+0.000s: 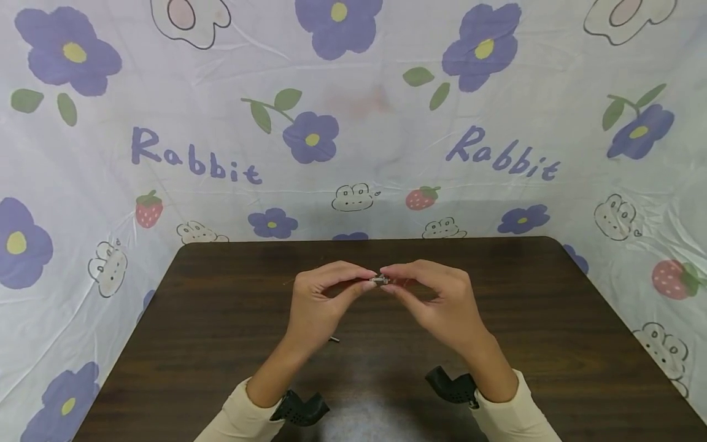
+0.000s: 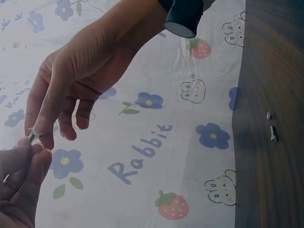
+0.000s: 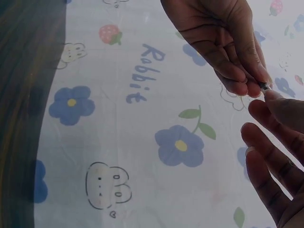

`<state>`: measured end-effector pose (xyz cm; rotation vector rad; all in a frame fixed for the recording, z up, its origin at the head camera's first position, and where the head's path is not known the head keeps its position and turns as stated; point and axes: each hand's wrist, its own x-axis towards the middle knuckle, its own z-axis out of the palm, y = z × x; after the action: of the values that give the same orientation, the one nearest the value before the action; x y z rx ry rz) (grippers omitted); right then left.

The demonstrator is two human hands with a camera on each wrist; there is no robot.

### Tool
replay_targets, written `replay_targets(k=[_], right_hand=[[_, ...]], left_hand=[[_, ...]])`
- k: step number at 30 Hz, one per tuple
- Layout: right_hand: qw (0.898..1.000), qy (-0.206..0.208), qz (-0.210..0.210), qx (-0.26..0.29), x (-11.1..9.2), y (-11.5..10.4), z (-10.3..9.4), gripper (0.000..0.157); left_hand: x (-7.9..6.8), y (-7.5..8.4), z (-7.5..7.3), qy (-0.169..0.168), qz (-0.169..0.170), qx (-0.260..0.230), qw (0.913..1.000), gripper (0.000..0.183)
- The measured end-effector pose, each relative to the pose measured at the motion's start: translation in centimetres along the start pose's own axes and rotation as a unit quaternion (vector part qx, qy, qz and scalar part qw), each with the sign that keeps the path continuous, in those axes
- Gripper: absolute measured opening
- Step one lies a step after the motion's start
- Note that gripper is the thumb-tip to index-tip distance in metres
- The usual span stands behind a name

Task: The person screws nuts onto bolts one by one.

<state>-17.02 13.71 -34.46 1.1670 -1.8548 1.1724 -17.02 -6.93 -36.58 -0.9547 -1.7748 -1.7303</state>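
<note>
A small silver metal bolt (image 1: 380,280) is held level between both hands above the table, its wider end toward the right. My left hand (image 1: 317,301) pinches one end between thumb and fingertips. Thumb and index finger of my right hand (image 1: 444,307) pinch at the wider end; whether a separate nut sits there cannot be made out. In the right wrist view the bolt (image 3: 264,86) is mostly covered by fingertips.
On the dark wooden table (image 1: 221,368) lies another small bolt (image 2: 273,134), with a small nut-like metal piece (image 2: 269,115) close by. A flower-and-rabbit print cloth (image 1: 375,153) hangs behind and beside the table. Each wrist wears a black camera mount (image 1: 304,410).
</note>
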Motion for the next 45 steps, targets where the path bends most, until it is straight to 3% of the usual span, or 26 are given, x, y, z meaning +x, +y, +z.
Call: replay_targets(k=[5, 10, 21, 25, 28, 32, 34, 38, 45], right_hand=[[1.000, 0.000, 0.002, -0.008, -0.03, 0.19, 0.15, 0.017], [0.999, 0.010, 0.033, -0.009, -0.18, 0.11, 0.20, 0.011], [1.000, 0.002, -0.005, -0.003, -0.01, 0.08, 0.03, 0.038], [1.000, -0.001, 0.000, -0.011, -0.20, 0.15, 0.05, 0.018], [0.999, -0.020, 0.027, -0.010, -0.27, 0.07, -0.01, 0.004], [0.996, -0.049, 0.074, -0.013, -0.29, -0.17, -0.15, 0.012], [0.996, -0.050, 0.077, -0.019, -0.29, -0.24, -0.17, 0.014], [0.998, -0.033, 0.054, -0.022, -0.31, -0.13, -0.12, 0.033], [0.999, -0.021, 0.026, -0.013, -0.30, 0.17, -0.12, 0.030]], left_hand=[[-0.01, 0.04, -0.04, 0.000, 0.001, 0.001, 1.0000, 0.015], [-0.03, 0.03, -0.01, 0.002, -0.002, 0.003, 1.0000, 0.014], [0.02, -0.03, -0.12, 0.000, 0.003, -0.002, 1.0000, 0.016], [-0.05, 0.04, -0.06, -0.001, 0.001, -0.007, 1.0000, 0.015], [-0.04, 0.09, 0.00, 0.000, 0.000, -0.004, 1.0000, 0.014], [-0.03, 0.11, -0.01, 0.002, -0.001, 0.002, 1.0000, 0.014], [-0.08, 0.15, -0.06, 0.004, -0.002, 0.002, 1.0000, 0.015], [-0.16, 0.20, -0.09, 0.004, -0.005, 0.004, 1.0000, 0.015], [-0.04, 0.17, 0.06, 0.001, -0.008, -0.007, 0.9999, 0.015]])
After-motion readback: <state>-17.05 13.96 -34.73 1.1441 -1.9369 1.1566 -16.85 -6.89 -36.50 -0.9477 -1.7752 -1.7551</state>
